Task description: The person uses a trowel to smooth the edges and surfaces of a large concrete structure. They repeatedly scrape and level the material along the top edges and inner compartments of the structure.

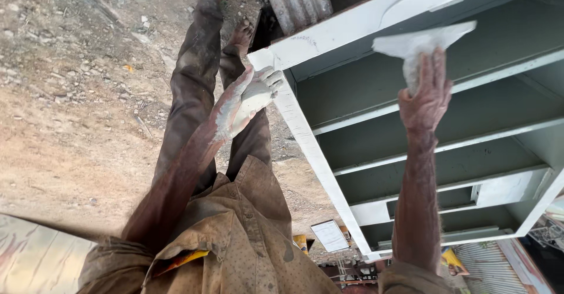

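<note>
A grey metal shelf cabinet (320, 159) with a white-painted frame lies in front of me, its several shelves facing up. My right hand (427, 91) grips a white piece of sandpaper or cloth (418, 42) and presses it against the cabinet's top inner panel. My left hand (249, 97), coated in white powder, rests with spread fingers on the cabinet's white corner edge. My legs in dusty dark trousers (197, 76) stand beside the cabinet on bare ground.
Dry dirt and pebbles (70, 94) cover the ground at left. A corrugated metal sheet (296, 0) lies beyond the cabinet's top. A small white sheet (330, 235) and bits of clutter lie near the bottom.
</note>
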